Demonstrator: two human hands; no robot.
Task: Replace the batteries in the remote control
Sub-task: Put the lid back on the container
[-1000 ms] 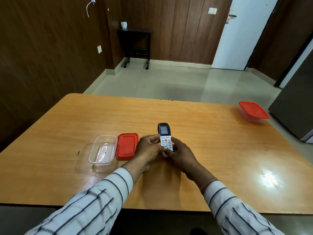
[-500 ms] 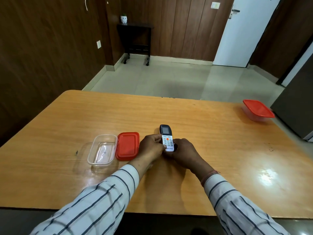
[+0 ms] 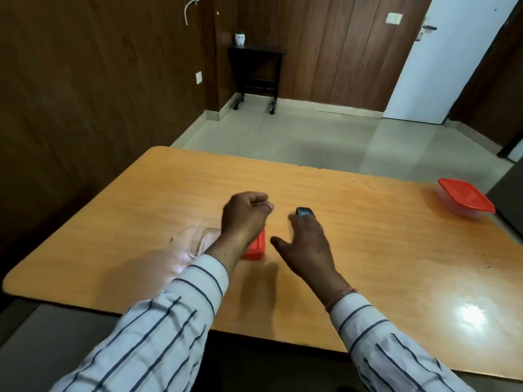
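Right hand (image 3: 307, 246), fingers spread, covers the remote (image 3: 304, 212), only its dark top showing; left hand (image 3: 243, 216) is fisted.

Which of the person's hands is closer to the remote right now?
The right. The right hand lies over the remote, hiding all but its dark top end. The left hand is curled in a fist off to the left, apart from it.

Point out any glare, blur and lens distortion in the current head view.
Head view: bright glare on the table at near right, a softer sheen by the clear container; motion blur on the right hand over the remote; the left hand is sharper; wide-angle bending curves the table edges and walls.
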